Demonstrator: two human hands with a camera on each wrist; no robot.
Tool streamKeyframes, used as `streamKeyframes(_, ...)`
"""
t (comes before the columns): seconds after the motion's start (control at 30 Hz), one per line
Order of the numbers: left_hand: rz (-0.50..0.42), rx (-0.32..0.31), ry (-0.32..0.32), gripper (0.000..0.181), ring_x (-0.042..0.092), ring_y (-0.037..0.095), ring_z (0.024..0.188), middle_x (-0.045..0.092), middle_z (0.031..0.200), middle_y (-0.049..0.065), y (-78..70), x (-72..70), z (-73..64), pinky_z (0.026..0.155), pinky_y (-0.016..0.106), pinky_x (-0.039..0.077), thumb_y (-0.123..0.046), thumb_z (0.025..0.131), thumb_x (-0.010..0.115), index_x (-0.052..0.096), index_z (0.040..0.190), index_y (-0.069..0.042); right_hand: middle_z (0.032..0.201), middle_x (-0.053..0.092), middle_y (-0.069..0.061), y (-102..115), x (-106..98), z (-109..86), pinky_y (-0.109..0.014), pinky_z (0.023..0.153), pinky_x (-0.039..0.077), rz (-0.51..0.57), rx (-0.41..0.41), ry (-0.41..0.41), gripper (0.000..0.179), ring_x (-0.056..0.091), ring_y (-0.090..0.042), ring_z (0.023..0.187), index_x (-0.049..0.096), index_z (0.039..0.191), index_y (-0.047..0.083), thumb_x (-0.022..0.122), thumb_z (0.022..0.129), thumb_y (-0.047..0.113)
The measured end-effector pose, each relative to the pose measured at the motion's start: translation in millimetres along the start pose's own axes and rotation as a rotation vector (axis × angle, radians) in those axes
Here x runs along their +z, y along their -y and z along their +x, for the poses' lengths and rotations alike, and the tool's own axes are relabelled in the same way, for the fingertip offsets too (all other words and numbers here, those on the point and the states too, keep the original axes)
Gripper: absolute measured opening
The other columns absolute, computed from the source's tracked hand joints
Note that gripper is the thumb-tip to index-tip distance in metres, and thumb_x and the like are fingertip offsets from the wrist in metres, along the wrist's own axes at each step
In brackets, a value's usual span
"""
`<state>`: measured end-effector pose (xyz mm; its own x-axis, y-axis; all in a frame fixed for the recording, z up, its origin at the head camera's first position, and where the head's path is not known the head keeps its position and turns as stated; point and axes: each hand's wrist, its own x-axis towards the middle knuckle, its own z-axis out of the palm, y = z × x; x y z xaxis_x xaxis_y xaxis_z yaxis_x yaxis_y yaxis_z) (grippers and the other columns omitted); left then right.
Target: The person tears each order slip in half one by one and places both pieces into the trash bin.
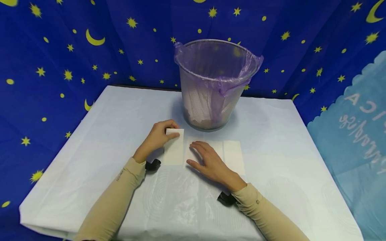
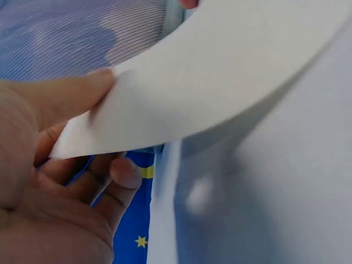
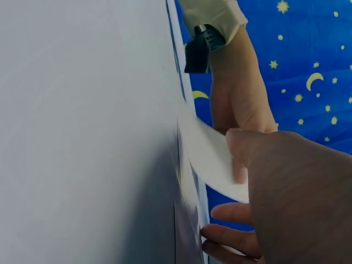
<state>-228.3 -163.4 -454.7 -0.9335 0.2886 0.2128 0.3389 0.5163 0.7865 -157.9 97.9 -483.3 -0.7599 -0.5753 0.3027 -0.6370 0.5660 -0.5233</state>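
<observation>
Off-white paper lies on the table in side-by-side panels. My left hand (image 1: 159,135) pinches the far edge of the left paper panel (image 1: 174,152) between thumb and fingers. In the left wrist view that paper (image 2: 181,88) bends up off the table in a curve, the thumb (image 2: 82,96) on its upper face. My right hand (image 1: 211,164) hovers over the middle panel with fingers spread and slightly bent, holding nothing. The right paper panel (image 1: 233,155) lies flat beyond the right wrist. The right wrist view shows the raised paper (image 3: 209,157) past the right hand (image 3: 297,181).
A mesh waste bin (image 1: 199,100) lined with a purple plastic bag (image 1: 221,87) stands behind the paper. A white cloth (image 1: 90,160) covers the table. Behind hangs a blue curtain (image 1: 120,33) with yellow stars and moons; a light-blue panel with lettering (image 1: 356,134) is at right.
</observation>
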Motion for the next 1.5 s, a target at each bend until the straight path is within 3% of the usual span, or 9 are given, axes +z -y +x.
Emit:
streamKeyframes(0.07,-0.008,0.003,-0.042,0.010,0.056,0.023,0.073,0.078,0.101,0.007,0.3,-4.2,0.8,0.066,0.032,0.044,-0.015,0.096,0.080,0.079,0.105,-0.011,0.150,0.057,-0.020,-0.3,-0.3,0.7,-0.052,0.121,0.038,0.002,-0.006,-0.009,0.060,0.050,-0.035,0.145,0.058,0.145,0.001,0.074,0.099,0.036)
streamKeyframes(0.17,-0.035,0.011,-0.099,0.008,0.049,0.025,0.064,0.078,0.097,0.006,2.6,-9.5,2.0,0.059,0.029,0.039,-0.019,0.098,0.077,0.081,0.101,-0.012,0.150,0.057,-0.020,0.0,-0.9,1.2,-0.052,0.121,0.038,0.006,-0.006,-0.014,0.060,0.050,-0.036,0.145,0.058,0.145,0.000,0.073,0.099,0.036)
streamKeyframes(0.37,-0.158,-0.017,-0.208,0.014,0.054,0.018,0.070,0.079,0.101,0.010,4.5,-15.1,0.8,0.062,0.028,0.039,-0.022,0.099,0.076,0.080,0.103,-0.009,0.150,0.057,-0.020,0.2,-0.8,0.8,-0.052,0.121,0.038,0.012,0.004,-0.026,0.060,0.050,-0.036,0.144,0.058,0.145,0.000,0.073,0.099,0.035)
streamKeyframes(0.67,-0.610,-0.124,-0.291,0.021,0.066,0.009,0.082,0.075,0.092,-0.005,-2.9,-3.7,-0.4,0.070,0.020,0.053,-0.011,0.098,0.077,0.074,0.107,0.007,0.146,0.060,-0.018,-3.3,1.5,1.7,-0.051,0.118,0.042,0.062,0.060,-0.130,0.056,0.054,-0.033,0.141,0.060,0.142,0.001,0.076,0.098,0.032)
streamKeyframes(0.8,-0.734,-0.135,-0.292,0.011,0.066,0.008,0.078,0.075,0.087,-0.005,-8.8,4.0,-0.7,0.068,0.020,0.054,-0.004,0.098,0.074,0.073,0.103,0.006,0.141,0.065,-0.016,-4.6,1.6,2.4,-0.050,0.115,0.045,0.095,0.044,-0.173,0.052,0.059,-0.031,0.136,0.063,0.139,0.001,0.077,0.097,0.027)
streamKeyframes(0.97,-0.769,-0.140,-0.273,0.008,0.067,0.008,0.075,0.075,0.087,-0.005,-15.2,12.4,-1.7,0.067,0.020,0.054,-0.002,0.098,0.074,0.073,0.101,0.005,0.121,0.075,-0.010,-3.4,1.1,4.4,-0.046,0.105,0.053,0.167,0.042,-0.260,0.033,0.068,-0.027,0.122,0.072,0.122,0.004,0.081,0.094,0.019)
streamKeyframes(1.17,-0.791,-0.120,-0.275,0.014,0.067,0.009,0.078,0.075,0.087,-0.005,-16.6,18.4,-2.8,0.069,0.020,0.054,-0.001,0.097,0.074,0.071,0.103,0.012,0.099,0.078,-0.004,-0.2,-1.9,4.7,-0.041,0.095,0.058,0.294,0.127,-0.377,0.008,0.074,-0.023,0.103,0.078,0.100,0.008,0.079,0.096,0.014)
streamKeyframes(1.5,-0.804,-0.075,-0.256,0.010,0.069,0.010,0.083,0.075,0.085,-0.005,-14.6,19.7,-4.2,0.077,0.020,0.054,0.003,0.096,0.073,0.071,0.101,0.012,0.095,0.076,-0.013,-3.3,-12.6,6.7,-0.036,0.092,0.059,0.474,0.290,-0.604,0.007,0.068,-0.015,0.093,0.076,0.096,0.002,0.074,0.099,0.008)
